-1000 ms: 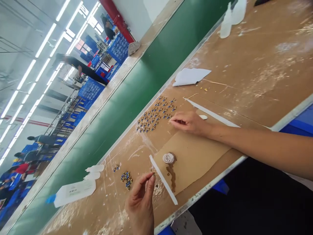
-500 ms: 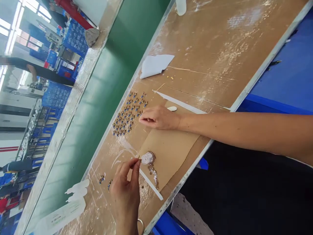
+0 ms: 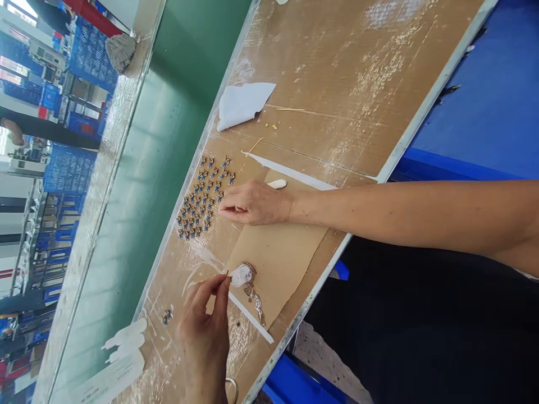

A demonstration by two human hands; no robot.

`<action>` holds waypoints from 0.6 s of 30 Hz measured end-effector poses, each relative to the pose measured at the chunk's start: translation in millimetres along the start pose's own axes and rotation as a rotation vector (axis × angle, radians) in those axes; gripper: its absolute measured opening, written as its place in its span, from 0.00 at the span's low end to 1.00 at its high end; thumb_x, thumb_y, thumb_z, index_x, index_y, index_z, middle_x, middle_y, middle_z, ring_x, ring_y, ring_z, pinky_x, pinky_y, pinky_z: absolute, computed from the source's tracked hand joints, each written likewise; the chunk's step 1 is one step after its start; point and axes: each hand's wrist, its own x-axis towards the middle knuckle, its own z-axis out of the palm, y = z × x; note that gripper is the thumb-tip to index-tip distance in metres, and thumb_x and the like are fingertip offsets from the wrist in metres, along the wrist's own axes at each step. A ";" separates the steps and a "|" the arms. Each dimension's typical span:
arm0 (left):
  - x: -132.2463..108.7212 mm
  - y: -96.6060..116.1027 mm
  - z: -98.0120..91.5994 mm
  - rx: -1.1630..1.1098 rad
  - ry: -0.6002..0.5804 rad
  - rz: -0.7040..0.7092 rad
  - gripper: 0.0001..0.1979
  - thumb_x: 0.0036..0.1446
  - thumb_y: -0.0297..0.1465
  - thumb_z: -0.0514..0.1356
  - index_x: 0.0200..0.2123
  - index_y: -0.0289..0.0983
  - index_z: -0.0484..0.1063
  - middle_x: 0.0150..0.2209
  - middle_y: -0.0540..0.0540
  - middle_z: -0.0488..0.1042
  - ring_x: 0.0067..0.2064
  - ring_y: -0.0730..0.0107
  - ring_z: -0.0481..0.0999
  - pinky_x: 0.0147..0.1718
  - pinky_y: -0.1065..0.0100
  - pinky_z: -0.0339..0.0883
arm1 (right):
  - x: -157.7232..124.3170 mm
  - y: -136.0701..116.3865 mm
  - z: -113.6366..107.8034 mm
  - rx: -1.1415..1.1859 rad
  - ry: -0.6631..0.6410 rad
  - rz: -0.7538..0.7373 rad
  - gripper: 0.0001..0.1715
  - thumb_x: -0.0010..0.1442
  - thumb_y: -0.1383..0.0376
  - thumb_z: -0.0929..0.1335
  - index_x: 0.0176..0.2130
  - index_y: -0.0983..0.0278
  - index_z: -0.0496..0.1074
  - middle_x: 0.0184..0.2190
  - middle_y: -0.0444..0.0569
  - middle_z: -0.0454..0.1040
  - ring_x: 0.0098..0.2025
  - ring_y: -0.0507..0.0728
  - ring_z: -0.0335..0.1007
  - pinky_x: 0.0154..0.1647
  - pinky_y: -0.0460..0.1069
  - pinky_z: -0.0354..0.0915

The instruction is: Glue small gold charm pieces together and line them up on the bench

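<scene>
My left hand (image 3: 206, 328) pinches a small dark piece (image 3: 228, 275) between thumb and forefinger; its kind is too small to make out. Close to those fingertips is a round patch of whitish paste (image 3: 242, 275), with a shiny trail of spill beside it on a brown sheet (image 3: 286, 252). My right hand (image 3: 255, 203) rests closed over the sheet's far edge, its fingers curled together. Whatever those fingers hold, if anything, is hidden. Just beyond them stand rows of small gold-and-blue pieces (image 3: 197, 203). A few similar pieces (image 3: 167, 317) lie apart, left of my left hand.
White strips (image 3: 290, 170) edge the sheet. A white oval object (image 3: 277, 184) lies beside my right wrist. Farther off are white paper (image 3: 244, 105) and a thin stick (image 3: 290, 109). White plastic bottles (image 3: 112, 376) lie past my left hand. A green channel (image 3: 185, 84) borders the table.
The view has shifted, so the table sits farther left. Both hands keep nearly the same poses and places. One loose gold-and-blue piece beside my left hand no longer shows.
</scene>
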 end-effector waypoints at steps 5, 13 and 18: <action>-0.6 1.0 -0.5 -0.002 0.005 -0.001 0.10 0.53 0.42 0.58 0.30 0.45 0.75 0.31 0.50 0.77 0.35 0.65 0.76 0.36 0.67 0.68 | 0.4 0.6 0.7 0.005 -0.026 0.023 0.12 0.61 0.68 0.60 0.27 0.66 0.67 0.25 0.44 0.63 0.27 0.48 0.54 0.29 0.46 0.48; 2.7 8.3 -1.6 -0.024 -0.014 -0.017 0.09 0.52 0.40 0.57 0.27 0.45 0.74 0.29 0.50 0.77 0.34 0.64 0.76 0.36 0.66 0.68 | 0.3 3.0 3.7 0.017 -0.005 0.006 0.13 0.61 0.68 0.60 0.27 0.67 0.67 0.25 0.44 0.63 0.27 0.48 0.55 0.28 0.45 0.49; 2.4 9.5 -1.9 0.001 -0.016 -0.022 0.08 0.52 0.39 0.57 0.27 0.45 0.74 0.30 0.50 0.77 0.34 0.65 0.76 0.33 0.67 0.67 | -0.4 3.5 3.2 0.036 0.006 -0.009 0.13 0.61 0.68 0.60 0.26 0.66 0.66 0.24 0.44 0.62 0.26 0.48 0.53 0.28 0.45 0.49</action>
